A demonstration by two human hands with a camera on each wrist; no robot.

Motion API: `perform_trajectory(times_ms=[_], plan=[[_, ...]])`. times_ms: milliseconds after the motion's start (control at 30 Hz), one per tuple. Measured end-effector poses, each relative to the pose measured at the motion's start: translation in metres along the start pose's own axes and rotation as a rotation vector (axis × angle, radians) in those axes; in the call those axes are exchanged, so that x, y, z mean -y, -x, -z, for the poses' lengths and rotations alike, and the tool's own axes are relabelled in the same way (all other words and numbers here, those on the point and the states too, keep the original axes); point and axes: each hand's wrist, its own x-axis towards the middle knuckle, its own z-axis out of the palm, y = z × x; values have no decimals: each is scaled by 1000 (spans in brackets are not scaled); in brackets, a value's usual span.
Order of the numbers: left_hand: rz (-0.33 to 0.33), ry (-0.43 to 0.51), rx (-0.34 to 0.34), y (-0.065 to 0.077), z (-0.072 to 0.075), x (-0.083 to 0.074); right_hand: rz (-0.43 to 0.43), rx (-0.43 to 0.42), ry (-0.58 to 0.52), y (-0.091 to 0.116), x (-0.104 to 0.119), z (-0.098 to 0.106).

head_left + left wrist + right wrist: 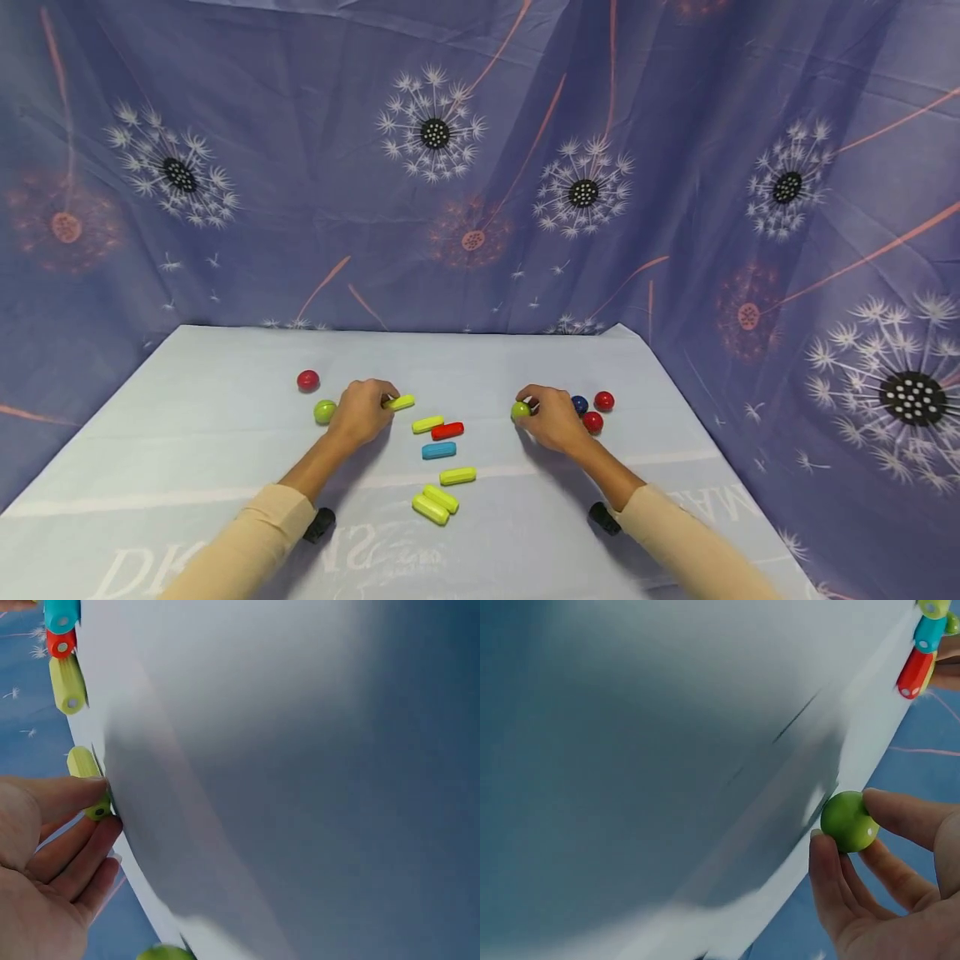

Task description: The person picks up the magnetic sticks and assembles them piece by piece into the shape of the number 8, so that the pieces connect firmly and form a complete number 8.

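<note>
My left hand pinches one end of a yellow-green faceted bead at the table's left middle; the left wrist view shows thumb and fingers on the bead. On the right, my right hand holds a green ball between thumb and fingers, clearly seen as a round green ball in the right wrist view. Between the hands lie another yellow-green bead, a red bead touching it, and a blue bead. Whether the held things touch the cloth is hard to tell.
Nearer me lie more yellow-green beads. Left of my left hand are a red ball and a green ball. Beside my right hand sit a blue ball and two red balls. A patterned curtain borders the white-covered table.
</note>
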Motion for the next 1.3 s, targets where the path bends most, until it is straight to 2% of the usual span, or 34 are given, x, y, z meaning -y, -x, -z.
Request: perform_trajectory(times_ms=[233, 500, 733, 1033, 1300], plan=[[21, 21, -25, -8, -14, -6, 11, 22, -98, -18, 20, -24], [19, 6, -15, -14, -21, -13, -6, 48, -159, -36, 40, -43], [-3, 25, -20, -17, -25, -19, -71, 98, -225, -49, 58, -53], [7, 24, -15, -22, -26, -23, -147, 135, -292, -64, 66, -64], [8, 16, -12, -27, -26, -22, -155, 149, -311, -69, 68, -68]])
